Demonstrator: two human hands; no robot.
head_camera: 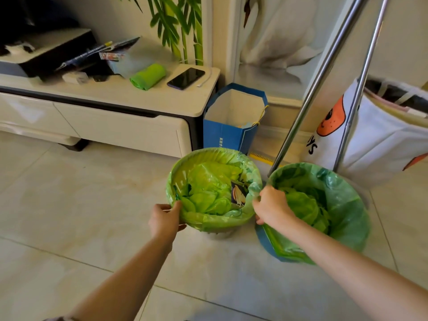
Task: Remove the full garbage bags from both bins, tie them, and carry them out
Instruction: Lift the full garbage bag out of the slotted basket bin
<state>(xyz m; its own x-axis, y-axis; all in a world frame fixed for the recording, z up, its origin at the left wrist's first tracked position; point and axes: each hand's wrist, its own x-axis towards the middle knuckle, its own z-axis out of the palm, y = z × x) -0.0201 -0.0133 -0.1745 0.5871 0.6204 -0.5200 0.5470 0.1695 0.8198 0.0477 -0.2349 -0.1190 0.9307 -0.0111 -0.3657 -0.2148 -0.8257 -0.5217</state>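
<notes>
Both hands are pinching the left bag's (214, 193) rim: left hand (165, 220) at its near-left edge, right hand (271, 206) at its right edge, beside the right bag (324, 205). Uneven pulling is risking tearing or spilling.

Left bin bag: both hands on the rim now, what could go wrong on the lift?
1. The left hand and right hand grip opposite edges of the left bin's bag; thin film may tear under the load.
2. The bag mouth is open, so the dark packet could spill if it tips.
3. The metal poles lean close above the right bin and may snag.
</notes>
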